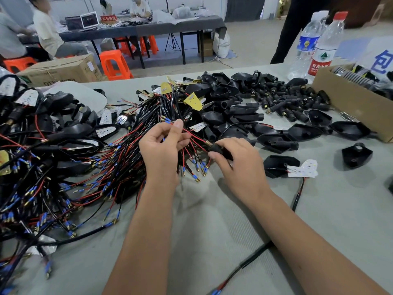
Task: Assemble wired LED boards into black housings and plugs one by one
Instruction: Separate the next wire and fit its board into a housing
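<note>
Worker threads thin red wire [192, 134] into black plastic plug [221, 150]

Left hand [161, 143] pinches the limp wire; right hand [238, 160] grips the rigid plug.

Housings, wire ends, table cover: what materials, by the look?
Black housings: likely moulded plastic, semi-matte, soft highlights. Wire ends: brass-coloured metal tips behind blue sleeves, probably plastic. Table cover: grey-green cloth or felt, matte, wrinkled.
</note>
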A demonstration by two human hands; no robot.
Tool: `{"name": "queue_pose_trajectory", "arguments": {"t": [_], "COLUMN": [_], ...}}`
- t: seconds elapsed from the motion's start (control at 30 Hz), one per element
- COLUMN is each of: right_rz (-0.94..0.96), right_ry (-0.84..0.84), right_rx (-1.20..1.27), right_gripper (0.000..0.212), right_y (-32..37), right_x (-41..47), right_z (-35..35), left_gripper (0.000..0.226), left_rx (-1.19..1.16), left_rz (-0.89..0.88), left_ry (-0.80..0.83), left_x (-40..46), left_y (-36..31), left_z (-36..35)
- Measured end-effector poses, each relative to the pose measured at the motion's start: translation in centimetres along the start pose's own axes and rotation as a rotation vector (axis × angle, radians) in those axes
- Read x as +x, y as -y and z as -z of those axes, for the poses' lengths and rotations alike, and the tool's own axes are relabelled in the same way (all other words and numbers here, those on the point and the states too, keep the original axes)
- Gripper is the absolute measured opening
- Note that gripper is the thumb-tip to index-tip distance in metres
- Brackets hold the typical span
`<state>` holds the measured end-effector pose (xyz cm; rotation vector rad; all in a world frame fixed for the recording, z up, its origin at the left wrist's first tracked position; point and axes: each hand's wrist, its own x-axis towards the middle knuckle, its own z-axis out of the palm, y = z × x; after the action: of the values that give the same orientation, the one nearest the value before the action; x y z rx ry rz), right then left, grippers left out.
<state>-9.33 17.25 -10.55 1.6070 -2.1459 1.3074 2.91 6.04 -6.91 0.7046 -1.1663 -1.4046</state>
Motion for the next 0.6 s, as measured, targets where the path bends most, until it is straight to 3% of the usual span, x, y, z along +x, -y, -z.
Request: {"name": "queue_pose_trajectory", "arguments": {"t": [0.23, 0.6], "right_rz": [0.038, -0.001], "right_ry": [-0.02, 0.036], "right_rx": [-0.366, -0.287], "right_gripper": [0.024, 0.023], "right_y": [0.4, -0.4], "right_x": [0.1, 0.1], "right_z": [0.6, 0.9], "left_gripper": [0.023, 0.017], "left_rx": [-0.021, 0.055], "left_rz": [-0.052, -0.162], "left_ry": [-0.12, -0.428], "left_x": [0.7, 2.7], "left_y": [-0.5, -1.4], "left_z": [1.1, 4.7]}}
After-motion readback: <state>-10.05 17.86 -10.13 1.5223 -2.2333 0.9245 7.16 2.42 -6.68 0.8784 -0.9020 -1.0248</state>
